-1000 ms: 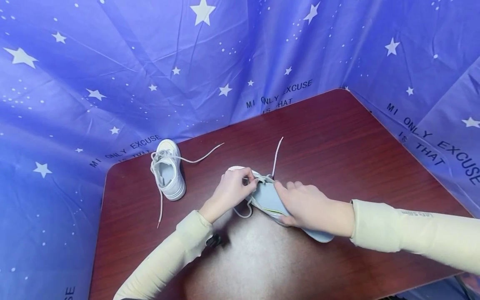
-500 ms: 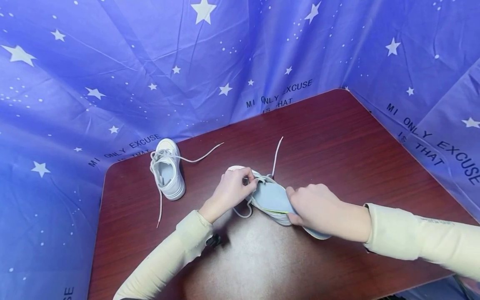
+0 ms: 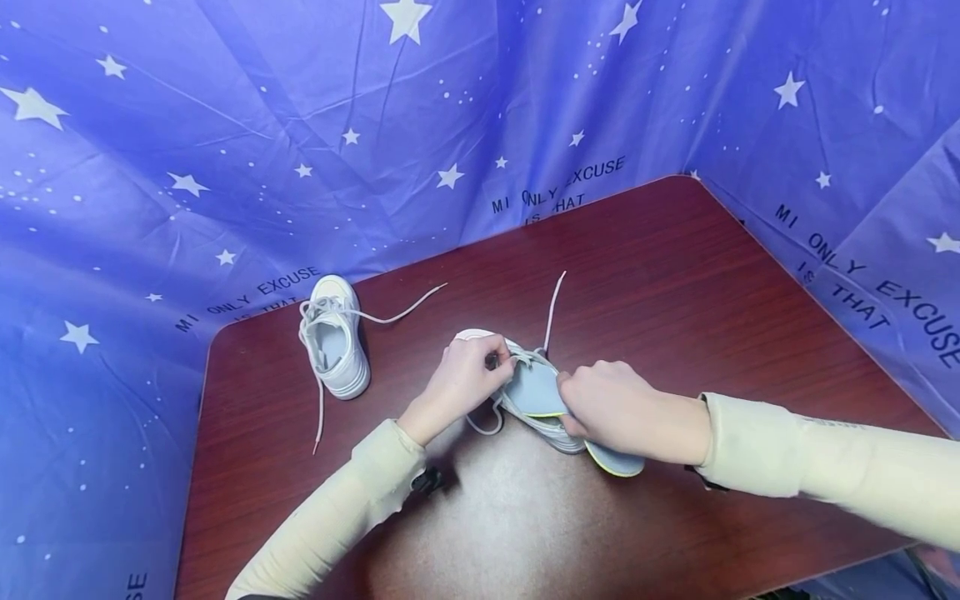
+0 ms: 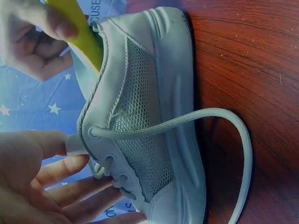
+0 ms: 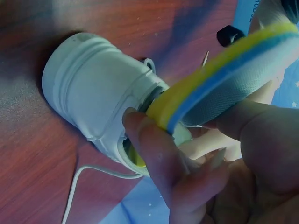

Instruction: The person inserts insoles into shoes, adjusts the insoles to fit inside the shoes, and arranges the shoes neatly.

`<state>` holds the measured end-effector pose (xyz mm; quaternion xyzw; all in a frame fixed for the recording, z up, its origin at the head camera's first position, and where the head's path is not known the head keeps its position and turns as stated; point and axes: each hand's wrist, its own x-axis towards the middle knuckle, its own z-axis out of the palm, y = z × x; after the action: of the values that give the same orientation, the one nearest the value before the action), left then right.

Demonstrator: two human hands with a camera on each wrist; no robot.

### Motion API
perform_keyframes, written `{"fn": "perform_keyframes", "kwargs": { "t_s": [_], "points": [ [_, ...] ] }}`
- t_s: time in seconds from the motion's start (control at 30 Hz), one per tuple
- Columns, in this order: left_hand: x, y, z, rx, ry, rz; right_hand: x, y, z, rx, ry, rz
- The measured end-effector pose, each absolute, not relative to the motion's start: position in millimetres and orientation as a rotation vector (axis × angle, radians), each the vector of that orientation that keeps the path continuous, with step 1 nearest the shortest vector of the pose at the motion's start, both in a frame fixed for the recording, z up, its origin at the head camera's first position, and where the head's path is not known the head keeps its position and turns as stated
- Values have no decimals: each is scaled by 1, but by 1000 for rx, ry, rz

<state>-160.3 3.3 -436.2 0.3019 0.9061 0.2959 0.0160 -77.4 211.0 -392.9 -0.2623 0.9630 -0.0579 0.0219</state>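
A white lace-up sneaker (image 3: pixel 561 438) stands on the table, toe pointing to the far left. My left hand (image 3: pixel 467 371) is at its lacing, and in the left wrist view the thumb and a finger pinch the shoe's tongue (image 4: pixel 76 145). My right hand (image 3: pixel 626 412) grips a light blue insole (image 3: pixel 534 390) with a yellow underside. The insole's front part goes into the shoe opening, and its heel end sticks out past the shoe's heel. In the right wrist view the insole (image 5: pixel 219 77) slants upward out of the opening, between thumb and fingers.
A second white sneaker (image 3: pixel 349 377) stands at the table's back left, its laces spread to both sides. Loose lace ends (image 3: pixel 555 308) of the held shoe lie behind and in front of it. A star-printed blue curtain (image 3: pixel 300 125) borders the table (image 3: pixel 660 275).
My right hand first slid back along the insole, then moved left with it. The insole's heel end is nearer the shoe and more tilted. My left hand stays at the tongue.
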Motion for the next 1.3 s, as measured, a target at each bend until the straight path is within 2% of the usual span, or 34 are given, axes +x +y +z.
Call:
{"fn": "perform_keyframes", "kwargs": {
  "t_s": [0.37,0.73,1.3],
  "points": [
    [-164,-1,-436,951,2768,943,-89,201,-395,-737,2976,-108],
    [-166,-3,-435,894,2743,973,-61,208,-393,-705,2914,204],
    [-166,-3,-435,912,2733,956,-62,208,-384,-816,2877,-204]
  ]
}}
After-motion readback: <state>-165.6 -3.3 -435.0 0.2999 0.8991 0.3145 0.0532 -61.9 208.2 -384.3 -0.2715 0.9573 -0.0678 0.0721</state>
